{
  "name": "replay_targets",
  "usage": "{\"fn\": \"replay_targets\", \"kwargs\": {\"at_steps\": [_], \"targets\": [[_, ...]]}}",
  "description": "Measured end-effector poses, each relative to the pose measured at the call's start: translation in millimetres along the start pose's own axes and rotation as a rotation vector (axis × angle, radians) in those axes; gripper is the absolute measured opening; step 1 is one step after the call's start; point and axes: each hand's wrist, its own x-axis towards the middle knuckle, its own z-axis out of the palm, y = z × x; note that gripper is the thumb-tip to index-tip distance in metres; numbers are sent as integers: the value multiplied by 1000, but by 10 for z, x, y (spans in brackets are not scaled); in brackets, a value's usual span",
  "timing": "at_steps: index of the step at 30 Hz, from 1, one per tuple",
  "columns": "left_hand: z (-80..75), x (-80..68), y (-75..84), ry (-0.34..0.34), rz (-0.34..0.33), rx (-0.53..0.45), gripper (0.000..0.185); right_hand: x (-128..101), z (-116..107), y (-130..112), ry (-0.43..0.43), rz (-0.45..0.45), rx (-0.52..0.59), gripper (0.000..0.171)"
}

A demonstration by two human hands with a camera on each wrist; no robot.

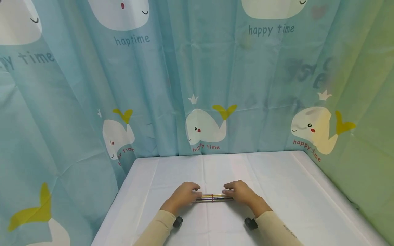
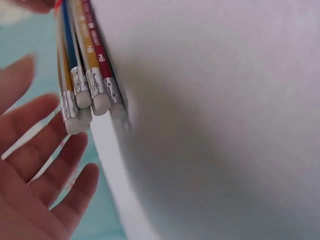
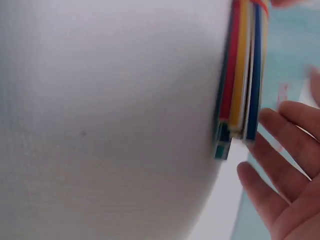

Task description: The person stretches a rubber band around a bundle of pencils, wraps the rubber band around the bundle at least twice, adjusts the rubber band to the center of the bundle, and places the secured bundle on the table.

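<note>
A bundle of pencils lies crosswise on the white-covered table, bound round its middle by a thin red band. At its left end is my left hand, fingers loosely spread. In the left wrist view that end shows white erasers in silver ferrules on yellow, blue and dark red pencils; fingertips are right beside them. My right hand is at the other end, fingers relaxed and apart. The right wrist view shows the flat ends of red, yellow, blue and green pencils close to those fingertips.
A white cloth covers the table. Behind it and along the sides hangs a blue-green curtain printed with white whales. Each wrist carries a small black camera, one on the left and one on the right.
</note>
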Motion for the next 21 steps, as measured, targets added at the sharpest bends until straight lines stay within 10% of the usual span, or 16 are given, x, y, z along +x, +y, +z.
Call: {"fn": "replay_targets", "kwargs": {"at_steps": [4, 10, 21], "targets": [[54, -18, -72, 117, -80, -302, 34, 4, 35, 129, 122, 164, 313, 49], [212, -8, -125, 256, -168, -626, 42, -19, 196, 163, 234, 140, 704, 63], [331, 69, -14, 273, -226, -944, 53, 18, 309, 1, 293, 216, 744, 62]]}}
